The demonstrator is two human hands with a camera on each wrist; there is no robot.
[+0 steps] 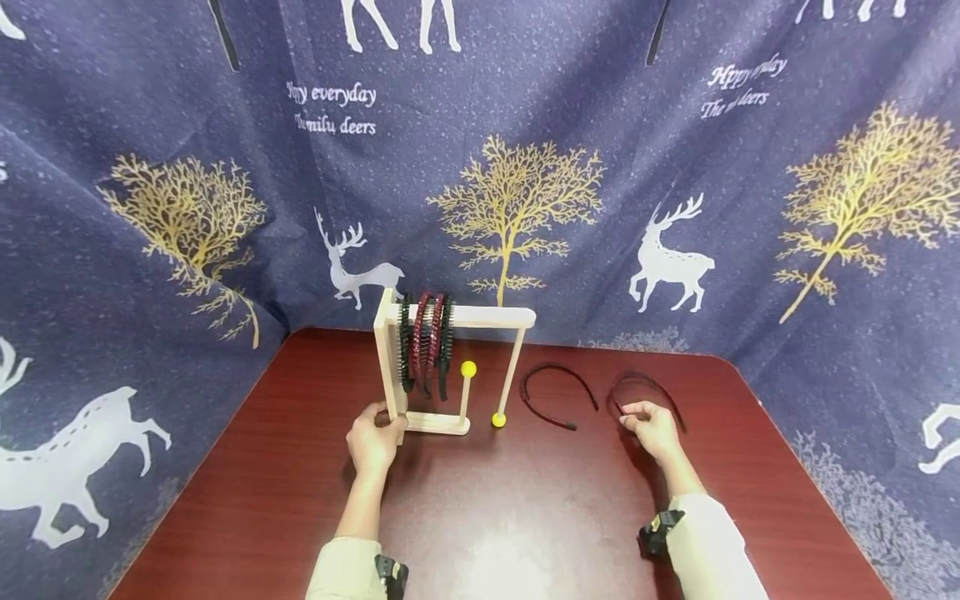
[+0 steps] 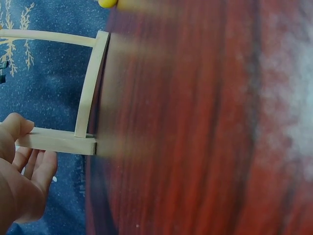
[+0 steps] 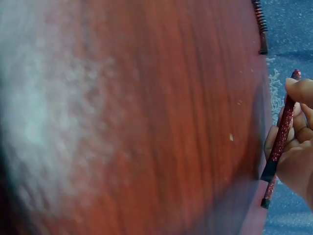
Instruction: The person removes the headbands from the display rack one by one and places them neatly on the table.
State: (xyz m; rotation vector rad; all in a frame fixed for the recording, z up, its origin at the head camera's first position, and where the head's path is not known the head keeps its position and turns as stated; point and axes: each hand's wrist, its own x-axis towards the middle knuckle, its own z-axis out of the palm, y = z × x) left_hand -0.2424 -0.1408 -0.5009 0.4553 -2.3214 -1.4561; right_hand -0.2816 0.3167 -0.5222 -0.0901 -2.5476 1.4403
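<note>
My left hand [image 1: 373, 439] grips the lower part of a pale wooden headband stand [image 1: 495, 317], thumb on one side and fingers on the other in the left wrist view. From its top bar hang several headbands: black toothed ones [image 1: 404, 342] and glittery dark red ones [image 1: 435, 329]. At the right, my right hand [image 1: 654, 429] pinches a glittery dark red headband [image 3: 281, 139] near one black-tipped end, between thumb and fingers. Another dark headband [image 1: 553, 366] lies on the table between the stand and my right hand.
The stand has yellow balls, one on a short peg [image 1: 468, 368] and one at the foot of a slanting rod [image 1: 498, 420]. A dark red wood table [image 1: 300, 500] lies below. Behind it hangs a blue cloth [image 1: 465, 100] printed with deer and trees.
</note>
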